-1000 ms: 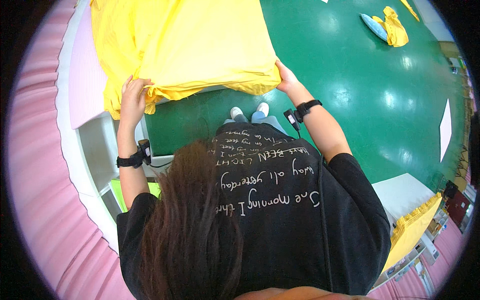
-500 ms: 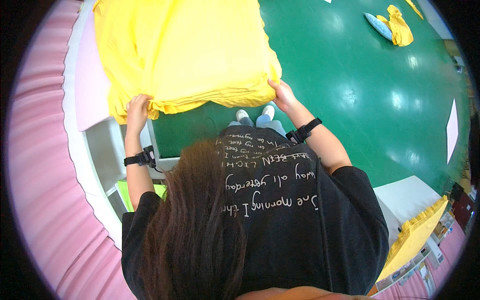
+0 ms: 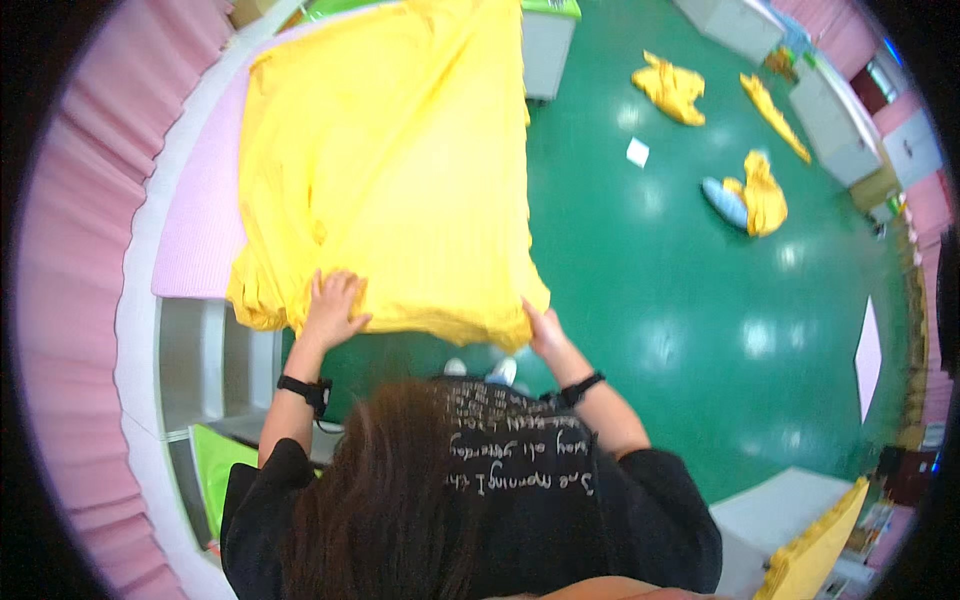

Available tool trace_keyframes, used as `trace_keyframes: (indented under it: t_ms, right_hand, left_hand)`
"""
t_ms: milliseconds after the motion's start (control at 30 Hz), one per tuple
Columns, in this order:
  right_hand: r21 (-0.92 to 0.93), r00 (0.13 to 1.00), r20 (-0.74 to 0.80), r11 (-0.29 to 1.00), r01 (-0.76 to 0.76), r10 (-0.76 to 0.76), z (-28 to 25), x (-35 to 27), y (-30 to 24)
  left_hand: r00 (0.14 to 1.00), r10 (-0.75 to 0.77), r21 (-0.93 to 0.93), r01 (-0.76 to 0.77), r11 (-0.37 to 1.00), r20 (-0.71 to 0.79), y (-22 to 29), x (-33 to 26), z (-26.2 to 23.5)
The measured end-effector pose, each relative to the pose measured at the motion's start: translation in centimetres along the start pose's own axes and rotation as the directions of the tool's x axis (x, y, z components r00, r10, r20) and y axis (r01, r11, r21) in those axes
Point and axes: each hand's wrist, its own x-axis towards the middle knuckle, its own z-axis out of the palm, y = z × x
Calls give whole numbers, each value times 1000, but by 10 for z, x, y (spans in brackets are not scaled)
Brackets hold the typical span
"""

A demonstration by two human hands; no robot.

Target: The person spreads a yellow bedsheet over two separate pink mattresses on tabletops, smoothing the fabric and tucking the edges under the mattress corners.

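Observation:
A large yellow sheet [image 3: 420,190] with a gathered edge is spread over a broad flat piece in front of me, which it hides. My left hand [image 3: 335,312] rests on top of the sheet near its close edge, fingers spread, beside a bunched corner at the left. At the close right corner, my right hand [image 3: 544,330] grips the sheet's edge, the thumb on the upper side and most fingers hidden. Creases run from the left hand toward the far side.
A lilac ribbed surface [image 3: 195,225] shows left of the sheet, above pale open shelving [image 3: 195,350]. A blue cushion [image 3: 726,203] with yellow cloth and more yellow cloths [image 3: 672,90] lie on the green floor [image 3: 650,260]. White cabinets [image 3: 835,120] stand far right.
My left hand has gone from pinching the sheet's edge to lying open on top, farther right. My right hand still holds the corner. The view now takes in more of the room's far side.

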Motion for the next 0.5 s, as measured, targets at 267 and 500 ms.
trace_keyframes:
  t_ms: [267,500]
  right_hand:
    - [-253,998,-57,967,-3,-12,-12,-23,-9]
    - [-404,996,-46,913,53,-78,-26,-3,17]
  left_hand:
    - [997,60,-117,-66,991,-58,-15,-1,13]
    - [998,-33,-162,24,986,-50,-13,-11,-1]
